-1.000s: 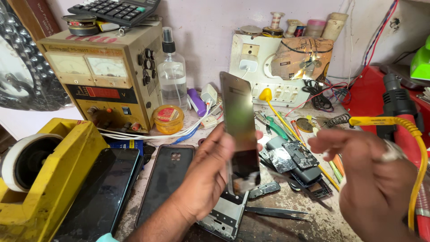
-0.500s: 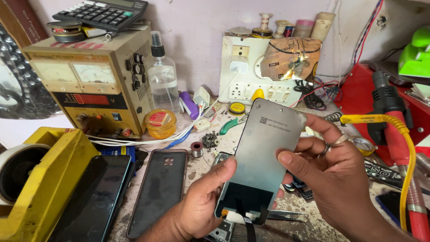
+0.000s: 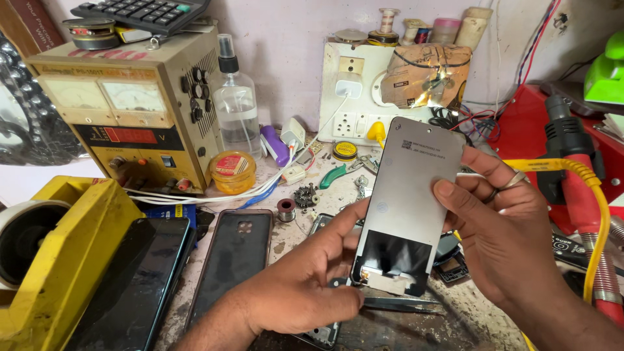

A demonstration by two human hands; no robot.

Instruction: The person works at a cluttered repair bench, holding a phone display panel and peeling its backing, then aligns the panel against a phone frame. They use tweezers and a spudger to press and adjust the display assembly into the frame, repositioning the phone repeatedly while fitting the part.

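Phone screen panel (image 3: 408,205) held upright above the cluttered workbench (image 3: 292,244), its grey back turned to the camera. Left hand (image 3: 305,286) pinched on its lower left edge; right hand (image 3: 504,231) clamped on its right edge, thumb across the back. Tweezers (image 3: 396,303) lie just beneath.

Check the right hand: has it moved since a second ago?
Yes. The right hand came in leftward from beside the yellow cable and now grips the phone screen panel's right edge.
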